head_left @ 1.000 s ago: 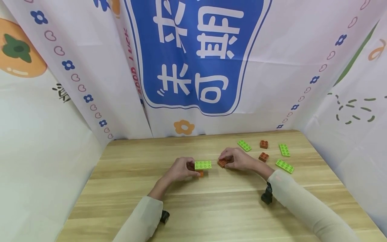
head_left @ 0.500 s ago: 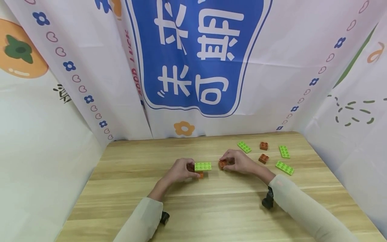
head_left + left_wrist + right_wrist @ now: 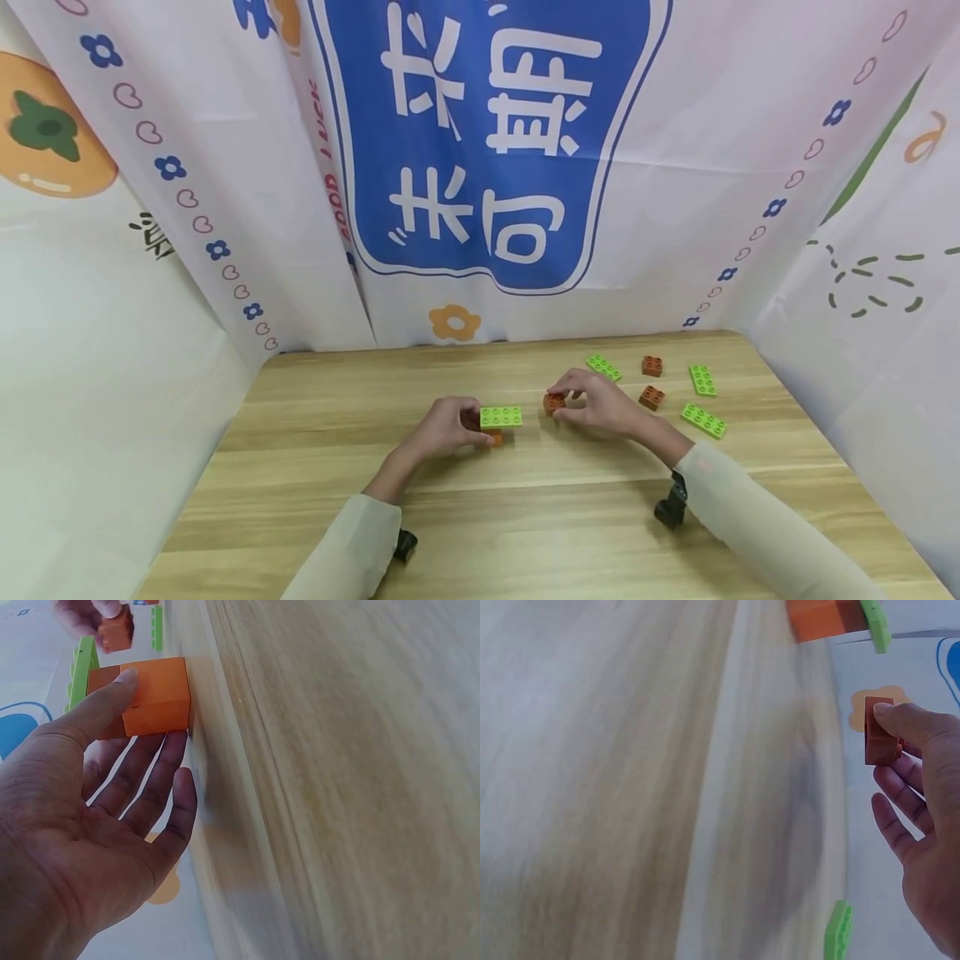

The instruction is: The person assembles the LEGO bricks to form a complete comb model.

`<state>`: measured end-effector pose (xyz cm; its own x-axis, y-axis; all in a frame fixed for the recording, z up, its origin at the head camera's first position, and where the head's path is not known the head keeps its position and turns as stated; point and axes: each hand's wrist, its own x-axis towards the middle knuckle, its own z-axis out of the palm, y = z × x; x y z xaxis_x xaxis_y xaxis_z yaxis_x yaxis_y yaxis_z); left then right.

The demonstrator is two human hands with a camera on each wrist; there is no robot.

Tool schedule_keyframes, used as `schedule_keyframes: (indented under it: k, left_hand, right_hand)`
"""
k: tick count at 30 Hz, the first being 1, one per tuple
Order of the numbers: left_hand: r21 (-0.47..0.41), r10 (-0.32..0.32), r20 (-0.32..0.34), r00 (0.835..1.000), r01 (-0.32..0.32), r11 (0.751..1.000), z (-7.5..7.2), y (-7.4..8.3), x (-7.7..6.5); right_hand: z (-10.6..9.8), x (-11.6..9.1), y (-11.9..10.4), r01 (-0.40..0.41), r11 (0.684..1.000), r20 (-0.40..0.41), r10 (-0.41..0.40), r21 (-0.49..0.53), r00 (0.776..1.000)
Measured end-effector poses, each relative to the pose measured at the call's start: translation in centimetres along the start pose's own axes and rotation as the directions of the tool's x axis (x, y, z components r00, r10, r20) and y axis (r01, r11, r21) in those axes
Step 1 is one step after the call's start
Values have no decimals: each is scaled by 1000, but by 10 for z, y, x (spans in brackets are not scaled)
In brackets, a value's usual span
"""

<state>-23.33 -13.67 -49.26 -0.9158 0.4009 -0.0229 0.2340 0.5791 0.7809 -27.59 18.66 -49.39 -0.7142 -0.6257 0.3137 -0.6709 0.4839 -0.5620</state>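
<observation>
On the left of the wooden table's middle, my left hand [image 3: 447, 429] grips a small stack between thumb and fingers. At its bottom is an orange block [image 3: 161, 694], close to the tabletop. A brown brick [image 3: 105, 679] sits above that, partly behind the thumb, and a flat bright green studded brick [image 3: 501, 416] caps the stack, jutting out to the right. Just right of the stack, my right hand [image 3: 600, 404] pinches a square brown studded brick [image 3: 878, 750] by thumb and fingertips. A gap shows between this brick and the table in the right wrist view.
Toward the back right of the table [image 3: 525, 517] lie several loose bricks: green ones [image 3: 603, 367] [image 3: 703, 380] [image 3: 703, 420] and two brown ones [image 3: 652, 365] [image 3: 652, 397]. A printed cloth [image 3: 660, 283] hangs along the table's far edge, with white sheets at both sides.
The brown brick in my right hand has turned from a slant to nearly square with the stack. My left hand and its stack stay almost in place.
</observation>
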Motion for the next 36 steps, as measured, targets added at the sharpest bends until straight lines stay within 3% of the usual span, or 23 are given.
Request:
schedule_keyframes:
  k: [11, 20, 36]
  left_hand:
    - [13, -9, 2, 1000, 9, 1000, -2, 0, -2]
    - [7, -3, -1, 1000, 3, 1000, -2, 1, -1]
    - [-3, 19, 2, 1000, -19, 1000, -2, 2, -2]
  right_hand:
    - [-8, 5, -26, 81, 997, -114, -80, 9, 990]
    - [-6, 13, -48, 108, 994, -118, -105, 19, 987]
    - [11, 29, -61, 145, 986, -100, -136, 85, 986]
